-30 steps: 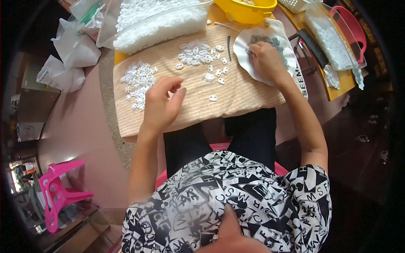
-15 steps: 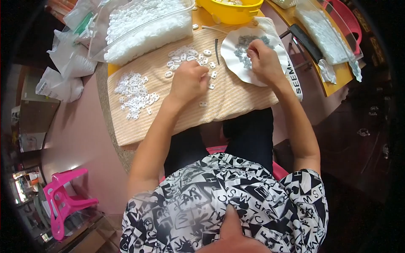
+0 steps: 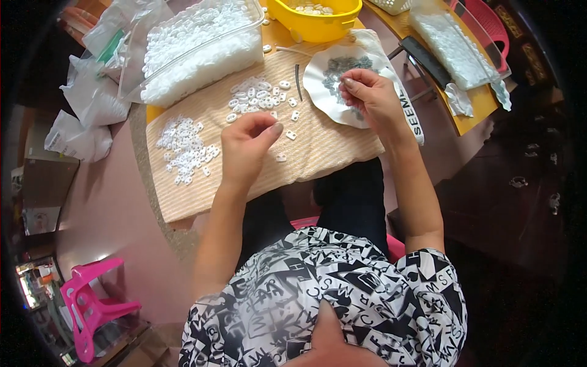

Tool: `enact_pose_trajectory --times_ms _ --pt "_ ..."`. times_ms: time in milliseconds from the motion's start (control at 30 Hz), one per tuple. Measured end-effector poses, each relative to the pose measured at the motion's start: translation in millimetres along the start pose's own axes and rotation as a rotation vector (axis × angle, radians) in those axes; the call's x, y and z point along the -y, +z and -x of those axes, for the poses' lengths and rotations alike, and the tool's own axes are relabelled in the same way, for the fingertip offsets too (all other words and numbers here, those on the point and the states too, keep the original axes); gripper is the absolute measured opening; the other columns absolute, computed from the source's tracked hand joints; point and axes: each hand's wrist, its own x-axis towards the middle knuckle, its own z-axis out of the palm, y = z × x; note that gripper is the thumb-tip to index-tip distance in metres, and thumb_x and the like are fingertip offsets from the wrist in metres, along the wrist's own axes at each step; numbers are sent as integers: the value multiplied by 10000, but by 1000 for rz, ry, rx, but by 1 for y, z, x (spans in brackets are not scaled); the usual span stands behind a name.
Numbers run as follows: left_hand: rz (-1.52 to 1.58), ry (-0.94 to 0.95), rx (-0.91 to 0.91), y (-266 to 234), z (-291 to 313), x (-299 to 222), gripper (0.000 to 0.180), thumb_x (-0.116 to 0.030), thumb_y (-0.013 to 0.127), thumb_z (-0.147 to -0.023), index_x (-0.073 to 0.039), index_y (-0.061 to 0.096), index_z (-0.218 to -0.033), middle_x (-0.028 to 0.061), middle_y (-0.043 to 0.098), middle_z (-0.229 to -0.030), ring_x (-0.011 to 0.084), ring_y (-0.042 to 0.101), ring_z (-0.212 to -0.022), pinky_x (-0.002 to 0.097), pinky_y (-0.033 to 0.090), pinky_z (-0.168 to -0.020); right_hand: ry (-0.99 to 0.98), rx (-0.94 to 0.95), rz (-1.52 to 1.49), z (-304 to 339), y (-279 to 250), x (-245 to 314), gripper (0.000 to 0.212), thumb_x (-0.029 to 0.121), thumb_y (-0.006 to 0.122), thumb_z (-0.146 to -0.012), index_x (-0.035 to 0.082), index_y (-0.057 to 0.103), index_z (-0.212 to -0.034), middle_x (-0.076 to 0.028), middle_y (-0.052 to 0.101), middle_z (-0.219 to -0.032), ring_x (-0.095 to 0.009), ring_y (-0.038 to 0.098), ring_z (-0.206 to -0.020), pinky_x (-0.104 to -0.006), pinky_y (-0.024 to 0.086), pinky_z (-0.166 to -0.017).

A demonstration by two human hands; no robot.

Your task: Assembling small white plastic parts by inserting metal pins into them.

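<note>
We see our left hand [image 3: 246, 150] over the striped cloth [image 3: 330, 153] and our right hand [image 3: 374, 101] over the white dish [image 3: 317, 87] of grey pieces [image 3: 347, 63]. Each hand's thumb and fingers draw close; we cannot tell whether they grip anything. We judge the work underway: a few white pieces lie singly, but the left pile [image 3: 183, 150], far pile [image 3: 252, 95] and heaped clear tub [image 3: 205, 70] leave plenty unhandled.

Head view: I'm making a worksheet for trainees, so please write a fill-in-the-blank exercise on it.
The hand nearest the wavy-edged white plate is the person's ____ one.
The plastic basin just beyond the plate is coloured ____.
A thin dark strip lies to the plate's ____.

Right; yellow; left.
</note>
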Motion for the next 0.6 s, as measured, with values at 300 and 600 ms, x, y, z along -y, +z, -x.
enact_pose_trajectory --times_ms 300,600 --pt "232 -89 -1 -14 34 -6 105 -49 646 -747 4 582 -811 40 581 -697 93 527 -608 198 404 -550 -192 -8 490 -5 4 2 143 -20 556 -729 -28 605 -863 -25 584 -722 -65 509 -635 -179 415 -593" --pt "187 -158 32 12 26 -5 101 -31 587 -779 17 572 -867 61 584 -700 89 522 -585 187 387 -500 55 -39 141 -10 -4 3 96 -24 569 -704 -25 596 -797 -47 581 -704 -109 529 -594 -207 437 -549"
